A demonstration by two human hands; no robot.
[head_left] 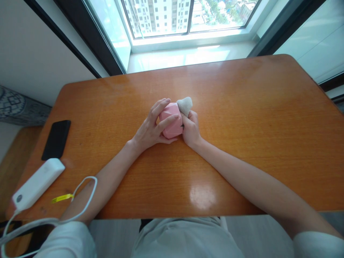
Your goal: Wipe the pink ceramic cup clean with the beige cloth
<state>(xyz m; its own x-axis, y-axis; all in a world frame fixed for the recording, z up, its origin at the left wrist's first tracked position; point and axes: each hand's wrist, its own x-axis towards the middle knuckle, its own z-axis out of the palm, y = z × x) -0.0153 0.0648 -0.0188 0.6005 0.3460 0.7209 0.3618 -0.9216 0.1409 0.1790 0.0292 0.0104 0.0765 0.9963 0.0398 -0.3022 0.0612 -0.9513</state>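
Observation:
A pink faceted object (173,128) is held above the middle of the wooden table (255,107). My left hand (154,125) grips it from the left, fingers spread over its top and front, thumb along its lower edge. On its right side, my right hand (190,127) is closed around a light grey cloth (185,106), whose bunched end sticks out above the fingers. The right hand touches the pink object's right side, where a small dark spot shows. What the right fingertips do is hidden.
At the table's left lie a black phone (56,139) and a white power strip or box (39,184). A white cable (92,193) with a yellow tag (62,198) loops over my left forearm. A window (188,18) is beyond the far edge.

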